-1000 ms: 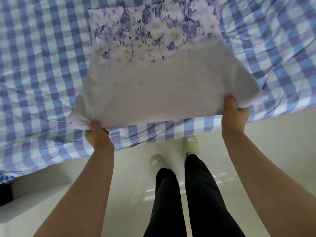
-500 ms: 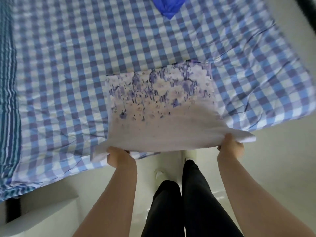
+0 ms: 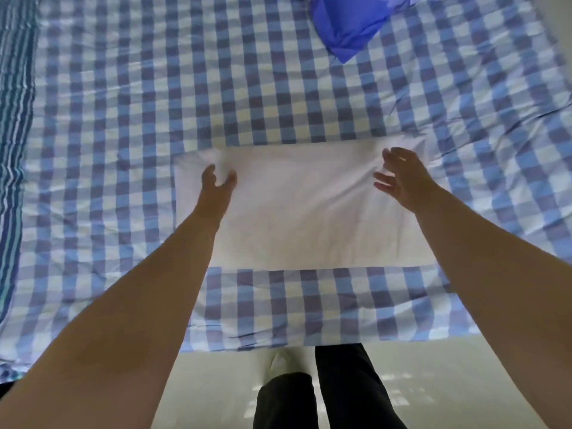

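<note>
A white cloth lies folded flat on the blue checked bedsheet, its plain side up, forming a wide rectangle. My left hand is over the cloth's far left corner with fingers spread. My right hand is over the far right part, fingers straight and apart. Neither hand grips the cloth. Both forearms reach in from the bottom of the view.
A bright blue piece of fabric lies at the far top of the bed. A teal striped cloth runs along the left edge. The bed's near edge meets a pale floor, where my legs stand.
The near edge that both hands held has been carried forward over the flowered part, hiding the print. Both hands have let go and now lie open on the folded cloth.
</note>
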The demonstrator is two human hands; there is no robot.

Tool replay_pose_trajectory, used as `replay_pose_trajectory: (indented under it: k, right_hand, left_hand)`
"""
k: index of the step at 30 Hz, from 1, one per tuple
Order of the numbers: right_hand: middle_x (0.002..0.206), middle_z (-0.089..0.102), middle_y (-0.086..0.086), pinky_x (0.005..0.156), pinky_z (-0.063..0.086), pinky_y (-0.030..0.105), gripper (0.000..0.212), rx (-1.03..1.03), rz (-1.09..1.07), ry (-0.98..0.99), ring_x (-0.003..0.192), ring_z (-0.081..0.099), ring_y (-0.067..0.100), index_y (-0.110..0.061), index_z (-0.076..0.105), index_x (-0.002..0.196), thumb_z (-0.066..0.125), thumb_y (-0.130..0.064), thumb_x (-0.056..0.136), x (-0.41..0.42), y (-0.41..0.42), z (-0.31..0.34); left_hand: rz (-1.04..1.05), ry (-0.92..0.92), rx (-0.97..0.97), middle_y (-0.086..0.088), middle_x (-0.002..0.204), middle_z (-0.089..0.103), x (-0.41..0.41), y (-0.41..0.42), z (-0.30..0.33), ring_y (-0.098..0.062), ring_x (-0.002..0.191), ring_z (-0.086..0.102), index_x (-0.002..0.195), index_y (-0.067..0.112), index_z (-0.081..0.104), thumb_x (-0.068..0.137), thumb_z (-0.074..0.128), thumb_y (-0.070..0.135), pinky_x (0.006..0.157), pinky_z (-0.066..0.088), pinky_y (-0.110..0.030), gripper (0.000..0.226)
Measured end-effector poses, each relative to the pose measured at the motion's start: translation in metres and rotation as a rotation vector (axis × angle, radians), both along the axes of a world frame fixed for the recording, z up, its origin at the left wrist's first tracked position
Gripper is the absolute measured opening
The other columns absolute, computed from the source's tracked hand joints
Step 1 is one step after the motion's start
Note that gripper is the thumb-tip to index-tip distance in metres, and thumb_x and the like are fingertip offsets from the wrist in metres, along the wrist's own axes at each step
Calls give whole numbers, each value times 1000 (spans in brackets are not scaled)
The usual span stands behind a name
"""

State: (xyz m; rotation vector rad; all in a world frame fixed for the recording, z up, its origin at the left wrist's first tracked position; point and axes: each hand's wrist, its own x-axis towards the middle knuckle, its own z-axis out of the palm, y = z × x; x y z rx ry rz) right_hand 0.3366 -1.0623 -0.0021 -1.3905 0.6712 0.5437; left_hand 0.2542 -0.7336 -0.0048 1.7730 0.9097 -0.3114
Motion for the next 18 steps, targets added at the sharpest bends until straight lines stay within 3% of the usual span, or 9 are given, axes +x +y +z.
replay_pose_trajectory:
  k: [2,4,6,8,10,13,16,18]
  right_hand:
    - [123,45,3,94,46,41,50,-157,314,108,114,49,28,-26,35,138,58,-29,94,-6,6,-34]
    - [131,41,8,97,43,42,59,-473,678,122,113,49,29,-22,27,145,56,-30,94,-20,18,-63]
    - [148,28,11,100,40,41,62,-815,973,59,124,44,34,-19,24,146,54,-31,94,-36,40,-81]
    - [156,11,9,103,37,44,61,-956,1117,-92,135,30,35,-24,22,146,52,-31,93,-53,68,-91]
    - [159,-1,5,111,29,48,64,-977,1222,-302,143,12,35,-29,16,147,52,-32,94,-63,95,-94]
    - [160,-7,5,116,14,55,70,-1012,1328,-492,146,-4,34,-32,6,150,48,-40,94,-65,127,-99]
    - [159,-12,8,113,9,62,81,-1038,1388,-420,145,-10,38,-35,-4,149,47,-55,90,-63,144,-118]
    - [156,-23,7,110,6,67,97,-1020,1431,-285,143,-16,40,-38,-13,147,53,-65,82,-56,149,-137]
  left_hand:
    - [-391,221,259,-4,159,15,-17,-10,-47,-23,144,20,152,23,13,92,49,52,117,21,-39,76]
    - [-640,404,382,-6,161,0,-40,-24,-84,-23,148,3,153,25,9,92,43,59,119,10,-39,77]
    - [-760,531,383,1,160,-12,-65,-31,-108,-23,147,-9,152,34,6,91,41,62,118,10,-46,75]
    - [-720,492,432,7,160,-13,-82,-33,-119,-21,147,-9,150,39,10,90,46,60,114,18,-50,73]
    - [-509,356,502,6,160,-3,-93,-37,-122,-21,147,1,150,34,19,89,53,52,112,24,-51,72]
    - [108,319,472,-1,159,7,-94,-31,-129,-29,143,14,151,24,16,85,64,43,112,23,-49,84]
    - [715,412,149,-7,146,36,-101,2,-149,-28,128,42,144,22,25,69,72,59,106,38,-45,96]
    - [838,333,-157,-2,120,60,-112,22,-161,-20,104,61,128,21,45,66,69,71,89,52,-37,84]
